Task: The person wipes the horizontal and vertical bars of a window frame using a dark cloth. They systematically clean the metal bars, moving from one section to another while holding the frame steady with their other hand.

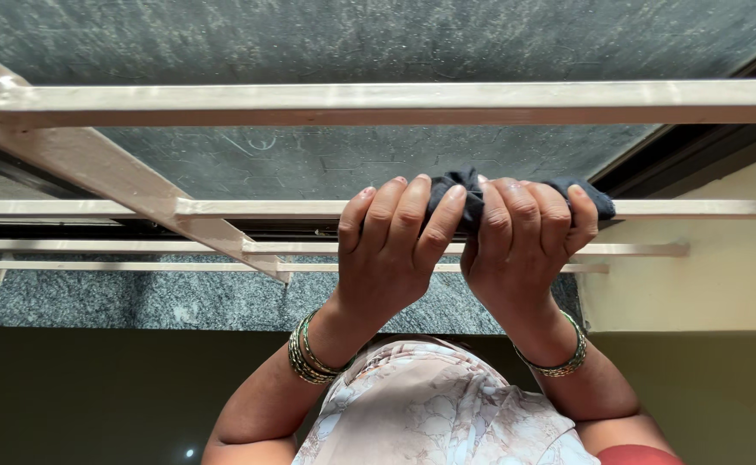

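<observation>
My left hand (pixel 391 250) and my right hand (pixel 524 245) sit side by side on a pale horizontal bar (pixel 257 207) of a window grille. A dark grey cloth (pixel 464 191) is bunched over the bar under both hands. My right hand's fingers curl over the cloth and the bar. My left hand's fingers press on the cloth's left end. Green and gold bangles ring both wrists. My floral-patterned sleeve shows below.
More pale bars run across, one above (pixel 395 102) and thinner ones below (pixel 119 247), joined by a slanted upright (pixel 93 168). Behind them lie a dark screen and a speckled grey stone sill (pixel 136 297). A cream wall (pixel 722 275) stands at right.
</observation>
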